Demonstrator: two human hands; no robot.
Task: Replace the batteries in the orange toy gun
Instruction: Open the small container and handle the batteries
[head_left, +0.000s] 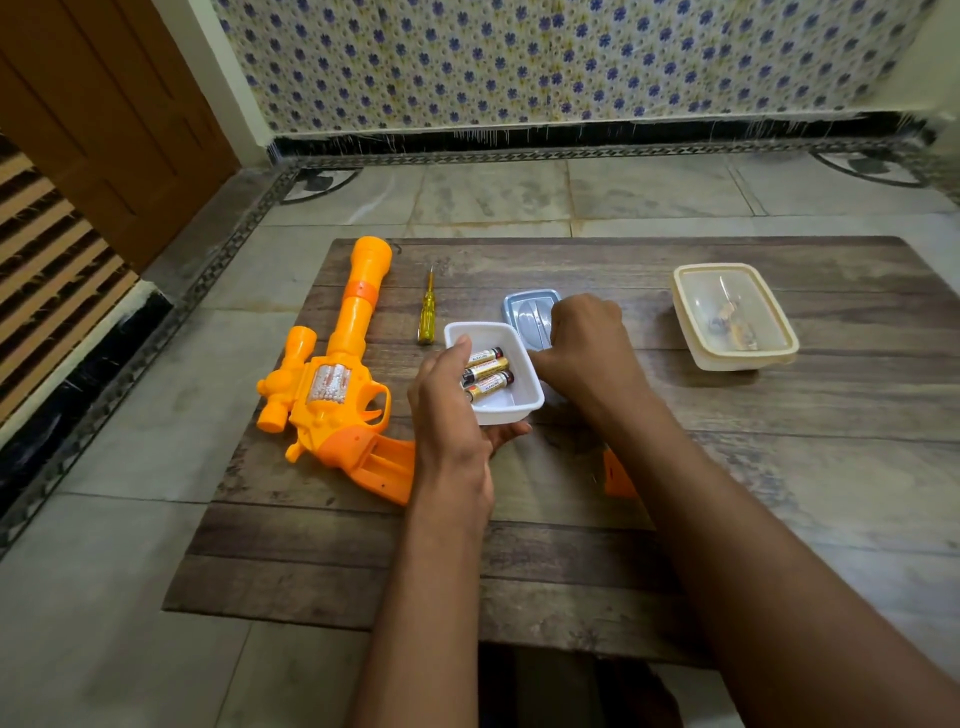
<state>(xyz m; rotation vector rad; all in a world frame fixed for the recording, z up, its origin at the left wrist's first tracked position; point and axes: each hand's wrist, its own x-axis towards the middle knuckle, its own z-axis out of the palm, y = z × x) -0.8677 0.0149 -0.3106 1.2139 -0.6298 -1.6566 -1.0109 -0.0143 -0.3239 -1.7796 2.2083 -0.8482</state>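
So: orange plastic toy gun (332, 384) lies left on the mat, grip compartment open. My left hand (452, 415) cups the white tub (519, 410) of three batteries (485, 371); right hand (587, 343) grips its blue lid (527, 314) (none loaded yet).

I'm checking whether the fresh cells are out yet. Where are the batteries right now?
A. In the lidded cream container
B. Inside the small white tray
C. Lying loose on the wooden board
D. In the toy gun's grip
B: three batteries lie side by side in the small white tray, which the left hand holds, while the toy gun lies apart with its grip compartment open.
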